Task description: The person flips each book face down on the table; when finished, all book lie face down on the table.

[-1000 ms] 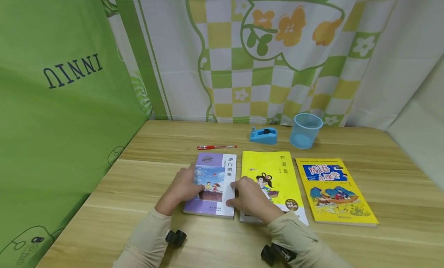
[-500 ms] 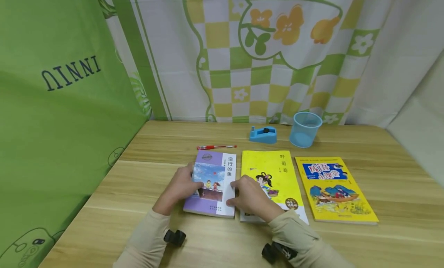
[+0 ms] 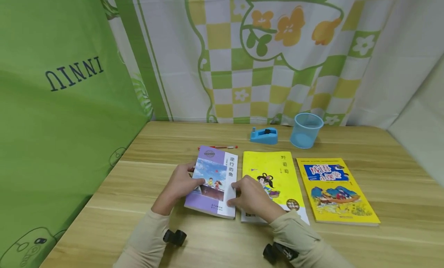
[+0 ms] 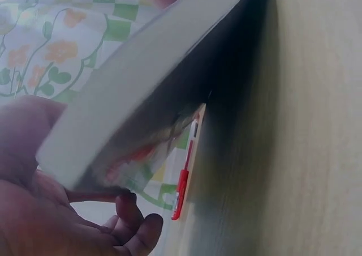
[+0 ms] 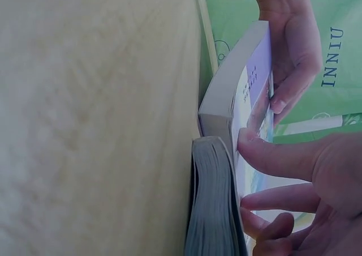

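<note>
A purple-and-white paperback book [image 3: 211, 179] slants off the wooden table, its left side raised. My left hand [image 3: 180, 185] grips that side, thumb on the cover picture and other fingers beneath. In the left wrist view the page block of the book [image 4: 141, 80] tilts well above the tabletop. My right hand [image 3: 254, 198] rests at the opposite long edge; in the right wrist view its thumb and fingertips touch the cover [image 5: 243, 165] there. Right below this hand lies a yellow book [image 3: 267, 164] with a girl on it, partly covered by the hand.
Another yellow book [image 3: 338, 195] lies farther right. Behind the books are a red pen [image 3: 225, 147], partly hidden by the purple book, a blue tape dispenser [image 3: 263, 136] and a light blue mesh cup [image 3: 305, 133]. Curtains [image 3: 222, 79] hang along the table's far edge.
The purple book's left side has risen with the left hand, and its far end now overlaps the pen. The right hand has stayed nearly in place at the right edge.
</note>
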`<state>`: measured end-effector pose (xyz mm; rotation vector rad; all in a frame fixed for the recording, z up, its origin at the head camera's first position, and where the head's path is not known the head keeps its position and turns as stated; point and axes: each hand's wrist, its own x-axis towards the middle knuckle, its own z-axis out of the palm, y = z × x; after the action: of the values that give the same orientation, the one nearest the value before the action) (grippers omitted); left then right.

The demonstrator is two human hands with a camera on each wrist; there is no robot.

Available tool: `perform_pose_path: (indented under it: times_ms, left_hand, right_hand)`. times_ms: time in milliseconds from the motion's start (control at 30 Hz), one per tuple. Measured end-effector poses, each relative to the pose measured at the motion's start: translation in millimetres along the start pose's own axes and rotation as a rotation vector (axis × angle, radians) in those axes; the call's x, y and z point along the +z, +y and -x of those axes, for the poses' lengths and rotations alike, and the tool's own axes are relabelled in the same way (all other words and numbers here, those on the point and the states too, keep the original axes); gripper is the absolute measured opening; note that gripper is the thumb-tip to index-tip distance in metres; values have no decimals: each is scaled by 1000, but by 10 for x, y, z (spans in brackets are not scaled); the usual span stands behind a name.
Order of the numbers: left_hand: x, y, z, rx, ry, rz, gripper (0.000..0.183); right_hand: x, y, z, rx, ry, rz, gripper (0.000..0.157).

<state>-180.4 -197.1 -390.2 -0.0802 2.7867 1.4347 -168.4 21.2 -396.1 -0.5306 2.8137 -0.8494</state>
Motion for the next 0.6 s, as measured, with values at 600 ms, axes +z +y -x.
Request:
perform_pose_path:
  times_ms: [600]
  left_hand:
    - [-48, 4, -2, 2, 51, 270, 59]
  right_hand:
    - [-27, 0, 24, -40, 12, 78, 47]
